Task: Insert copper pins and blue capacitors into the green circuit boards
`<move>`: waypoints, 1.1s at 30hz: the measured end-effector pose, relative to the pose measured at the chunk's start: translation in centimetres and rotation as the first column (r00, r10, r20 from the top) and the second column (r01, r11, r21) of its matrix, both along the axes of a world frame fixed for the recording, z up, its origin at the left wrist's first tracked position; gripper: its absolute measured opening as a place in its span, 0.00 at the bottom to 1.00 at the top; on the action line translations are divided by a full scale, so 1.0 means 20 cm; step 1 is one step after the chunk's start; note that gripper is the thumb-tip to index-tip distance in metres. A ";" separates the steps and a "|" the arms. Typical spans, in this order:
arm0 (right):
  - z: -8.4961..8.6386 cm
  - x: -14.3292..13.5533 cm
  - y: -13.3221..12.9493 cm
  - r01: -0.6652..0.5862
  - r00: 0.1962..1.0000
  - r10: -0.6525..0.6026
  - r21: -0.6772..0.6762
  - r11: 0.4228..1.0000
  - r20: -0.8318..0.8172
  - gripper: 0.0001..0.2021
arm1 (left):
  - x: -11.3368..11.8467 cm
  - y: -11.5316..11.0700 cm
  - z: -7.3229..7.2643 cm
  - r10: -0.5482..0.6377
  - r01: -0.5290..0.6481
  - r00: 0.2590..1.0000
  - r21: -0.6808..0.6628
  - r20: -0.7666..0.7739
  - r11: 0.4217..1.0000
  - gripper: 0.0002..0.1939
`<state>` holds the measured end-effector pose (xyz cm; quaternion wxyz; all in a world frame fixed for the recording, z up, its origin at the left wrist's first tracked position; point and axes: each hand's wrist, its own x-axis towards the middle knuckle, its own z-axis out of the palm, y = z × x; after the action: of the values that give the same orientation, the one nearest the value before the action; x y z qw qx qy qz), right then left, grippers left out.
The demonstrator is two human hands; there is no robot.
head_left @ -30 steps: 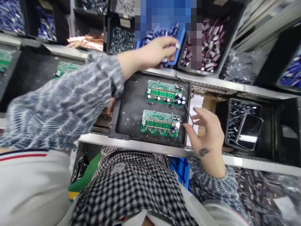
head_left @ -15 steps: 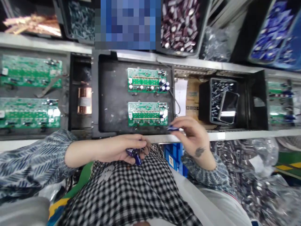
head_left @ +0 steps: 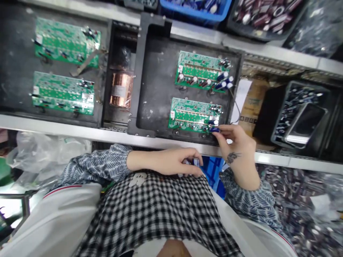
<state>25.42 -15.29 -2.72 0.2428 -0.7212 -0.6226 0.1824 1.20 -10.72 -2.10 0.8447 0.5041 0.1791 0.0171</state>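
Between the thumb and fingers of my right hand (head_left: 237, 148) is a blue capacitor (head_left: 214, 130), held at the lower right corner of the nearer green circuit board (head_left: 184, 116). Another blue capacitor (head_left: 213, 122) stands on that board just behind it. My left hand (head_left: 184, 161) is curled in front of the metal rail, with blue capacitors (head_left: 196, 162) partly showing inside its fingers. Farther back in the same black tray (head_left: 157, 89), the second circuit board (head_left: 199, 69) carries several blue capacitors at its right end and brown ones along its near edge.
On the left lies another tray with two green boards (head_left: 64, 91), then a copper-coloured roll (head_left: 121, 89). A black bin (head_left: 278, 117) of small parts holds a phone (head_left: 307, 123) on the right. Behind the rail stand a blue bin (head_left: 198, 12) and a bin of brown capacitors (head_left: 264, 34).
My right hand has brought its capacitor from the tray's front edge onto the nearer board's corner. My left hand has turned over, its capacitors now more hidden. The view has shifted.
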 end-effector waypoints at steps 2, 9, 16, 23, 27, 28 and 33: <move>0.02 0.00 0.01 -0.045 0.999 0.045 0.015 0.999 0.025 0.09 | 0.02 0.04 0.02 0.057 -0.058 0.997 0.033 0.050 0.998 0.13; 0.05 -0.03 0.02 -0.267 0.948 0.253 0.052 0.962 0.194 0.06 | 0.02 0.09 0.03 0.187 -0.188 0.982 0.296 0.030 0.937 0.08; 0.25 -0.14 -0.10 -0.334 0.943 0.331 0.104 0.937 0.044 0.13 | 0.05 0.08 0.06 0.159 -0.029 0.982 0.755 -0.100 0.655 0.11; 0.11 -0.01 -0.03 -0.060 0.994 0.071 0.134 0.989 -0.080 0.06 | 0.11 0.06 0.05 0.241 -0.214 0.970 0.346 -0.035 0.913 0.14; 0.02 0.08 0.06 -0.011 0.994 -0.005 0.135 0.991 0.112 0.09 | 0.11 0.06 0.05 0.211 -0.208 0.973 0.047 -0.089 0.977 0.06; 0.02 0.08 0.07 -0.040 0.990 0.021 0.137 0.990 0.142 0.07 | 0.10 0.06 0.05 0.216 -0.213 0.972 0.045 -0.087 0.976 0.05; 0.03 0.07 0.07 -0.087 0.989 0.068 0.156 0.984 0.128 0.05 | 0.10 0.06 0.03 0.229 -0.216 0.972 0.205 -0.043 0.955 0.10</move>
<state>26.89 -13.82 -2.10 0.2544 -0.6842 -0.6767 0.0962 3.11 -9.56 -1.54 0.7763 0.5630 0.2601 0.1134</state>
